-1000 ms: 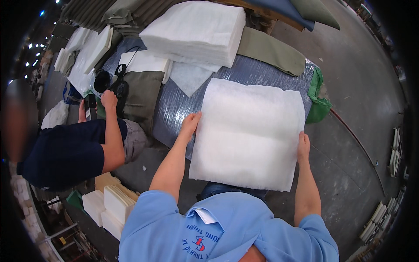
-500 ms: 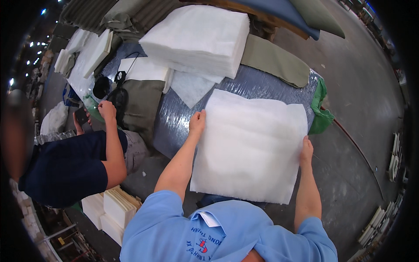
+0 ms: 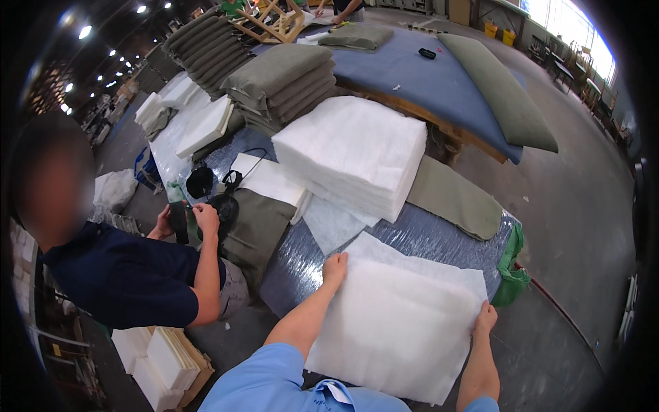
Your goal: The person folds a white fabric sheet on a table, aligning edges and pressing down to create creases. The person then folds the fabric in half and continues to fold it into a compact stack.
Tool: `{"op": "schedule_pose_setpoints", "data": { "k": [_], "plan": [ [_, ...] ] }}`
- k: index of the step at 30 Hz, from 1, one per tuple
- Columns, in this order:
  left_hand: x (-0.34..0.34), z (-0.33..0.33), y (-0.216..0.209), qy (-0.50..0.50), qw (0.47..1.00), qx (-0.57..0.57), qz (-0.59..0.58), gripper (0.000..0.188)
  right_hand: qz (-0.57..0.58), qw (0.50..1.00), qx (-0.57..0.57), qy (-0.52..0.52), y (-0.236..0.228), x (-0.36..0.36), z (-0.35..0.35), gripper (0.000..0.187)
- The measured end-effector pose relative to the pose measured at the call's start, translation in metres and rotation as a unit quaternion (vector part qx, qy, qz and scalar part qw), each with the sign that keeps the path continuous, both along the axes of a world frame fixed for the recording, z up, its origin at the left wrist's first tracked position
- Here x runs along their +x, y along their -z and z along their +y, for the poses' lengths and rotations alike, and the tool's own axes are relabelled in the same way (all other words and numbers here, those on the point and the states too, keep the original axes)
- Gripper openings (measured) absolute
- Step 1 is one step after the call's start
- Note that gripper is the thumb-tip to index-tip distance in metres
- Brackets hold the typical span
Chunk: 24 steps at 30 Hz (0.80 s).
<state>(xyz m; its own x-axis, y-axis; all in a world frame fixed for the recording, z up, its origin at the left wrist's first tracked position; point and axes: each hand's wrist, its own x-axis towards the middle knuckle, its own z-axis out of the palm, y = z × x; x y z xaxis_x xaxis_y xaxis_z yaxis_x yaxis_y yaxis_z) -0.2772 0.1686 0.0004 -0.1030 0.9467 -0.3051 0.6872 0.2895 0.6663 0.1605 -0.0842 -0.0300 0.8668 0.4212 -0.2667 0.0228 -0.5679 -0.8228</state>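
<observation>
A white sheet of batting [image 3: 398, 319] is spread between my two hands, over the near edge of the table wrapped in shiny film [image 3: 288, 275]. My left hand [image 3: 335, 270] grips its left edge with curled fingers. At the right edge, my right hand [image 3: 484, 319] pinches the sheet. Just beyond lies a tall stack of white batting [image 3: 353, 151], with a thin pale sheet [image 3: 328, 223] poking out beneath it. An olive fabric piece [image 3: 456, 196] rests to the right of the stack.
At my left a person [image 3: 130, 268] in a dark shirt handles a dark phone-like object [image 3: 178, 221]. Olive cushions [image 3: 281, 79] are piled behind the batting stack. A blue-topped table [image 3: 412, 69] stands farther back. Foam blocks [image 3: 165, 364] sit on the floor, lower left.
The view has tilted up, showing more of the far tables and room. Both hands still hold the batting sheet, whose far edge now shows a second thin layer.
</observation>
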Motion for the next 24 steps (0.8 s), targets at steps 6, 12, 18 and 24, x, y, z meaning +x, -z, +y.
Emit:
{"op": "schedule_pose_setpoints", "data": {
  "k": [6,12,18,24],
  "plan": [
    [0.015,0.02,-0.009,-0.022,0.973,-0.177,-0.145,0.064,0.16,0.987,0.017,-0.026,-0.014,0.005,0.029,0.047],
    [0.017,0.033,-0.009,0.013,0.998,-0.065,-0.019,0.058,0.027,0.999,0.04,-0.022,0.003,0.022,0.021,0.039],
    [0.019,0.021,-0.003,0.021,0.999,-0.038,-0.003,0.057,0.051,0.998,0.024,-0.008,0.001,0.014,0.021,0.04],
    [0.033,0.04,-0.01,0.049,0.997,-0.058,0.029,0.055,0.008,0.998,-0.004,-0.067,-0.006,0.015,0.051,0.046]
  ]
}}
